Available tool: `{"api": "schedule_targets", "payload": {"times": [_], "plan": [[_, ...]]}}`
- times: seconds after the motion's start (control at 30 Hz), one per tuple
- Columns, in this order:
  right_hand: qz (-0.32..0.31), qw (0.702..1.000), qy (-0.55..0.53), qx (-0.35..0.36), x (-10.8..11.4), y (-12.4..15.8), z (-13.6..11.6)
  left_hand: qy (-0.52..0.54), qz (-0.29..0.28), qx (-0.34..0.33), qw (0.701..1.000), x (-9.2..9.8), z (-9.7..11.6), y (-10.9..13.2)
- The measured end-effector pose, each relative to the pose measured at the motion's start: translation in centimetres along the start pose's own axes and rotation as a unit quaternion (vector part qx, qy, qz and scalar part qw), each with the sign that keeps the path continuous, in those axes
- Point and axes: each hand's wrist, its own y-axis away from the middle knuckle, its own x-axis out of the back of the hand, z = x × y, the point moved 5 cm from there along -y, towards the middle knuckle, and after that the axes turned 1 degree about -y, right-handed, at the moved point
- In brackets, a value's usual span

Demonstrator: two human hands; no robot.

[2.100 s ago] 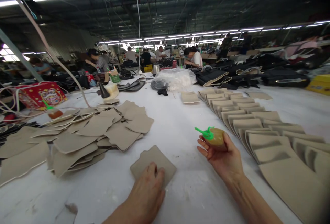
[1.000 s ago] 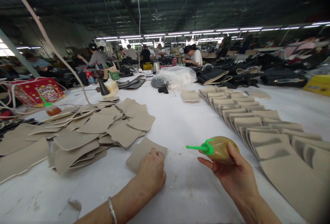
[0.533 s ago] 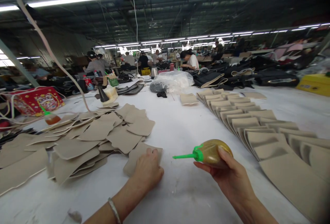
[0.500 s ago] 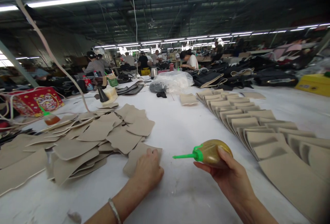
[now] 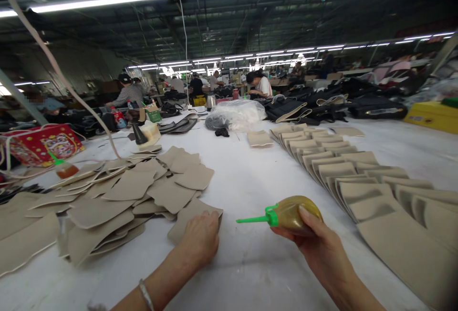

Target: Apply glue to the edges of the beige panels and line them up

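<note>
My left hand [image 5: 198,240] rests palm down with curled fingers on a single beige cut piece [image 5: 186,214] lying flat on the white table [image 5: 246,177]. My right hand [image 5: 315,249] is wrapped around a squeeze bottle of amber glue [image 5: 291,212]. Its green nozzle points left, level, towards the beige piece and ends a short way from it. A loose heap of beige pieces [image 5: 118,191] lies just left of the held-down piece.
Overlapping rows of beige pieces [image 5: 343,172] run along the right side. A second glue bottle [image 5: 62,169] and a red printed bag [image 5: 39,143] sit far left. A plastic bag [image 5: 238,112] and dark goods lie at the back, where other people work.
My left hand has slid the beige piece leftwards up against the heap. My right hand has tipped the bottle from upright to level, nozzle pointing left, and brought it lower and closer.
</note>
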Motion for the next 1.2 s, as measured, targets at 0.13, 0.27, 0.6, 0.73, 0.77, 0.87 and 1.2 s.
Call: {"api": "schedule_targets", "payload": {"times": [0.13, 0.27, 0.6, 0.73, 0.77, 0.87, 1.2], "plan": [[-0.029, 0.995, 0.088, 0.049, -0.9, 0.1, -0.1, 0.021, 0.005, -0.043, 0.999, 0.9, -0.2, 0.1], [-0.030, 0.963, 0.237, 0.121, -2.0, 0.2, 0.0, 0.068, 0.005, -0.077, 0.995, 1.4, -0.9, -0.2], [-0.075, 0.820, 0.510, 0.247, -5.6, -1.1, 1.5, 0.184, -0.025, -0.064, 0.980, 1.2, -2.2, -0.2], [-0.093, 0.784, 0.551, 0.269, -6.8, -1.2, 1.9, 0.206, -0.017, -0.075, 0.976, 0.7, -2.3, -0.4], [-0.095, 0.776, 0.560, 0.274, -6.9, -1.1, 2.0, 0.209, -0.013, -0.076, 0.975, 0.6, -2.4, -0.5], [-0.099, 0.753, 0.587, 0.280, -7.2, -0.7, 2.4, 0.218, -0.003, -0.082, 0.972, 0.2, -2.6, -0.6], [-0.028, 0.799, 0.553, 0.235, -6.8, -0.9, 2.2, 0.253, 0.001, -0.072, 0.965, -0.2, -2.8, -0.4]]}}
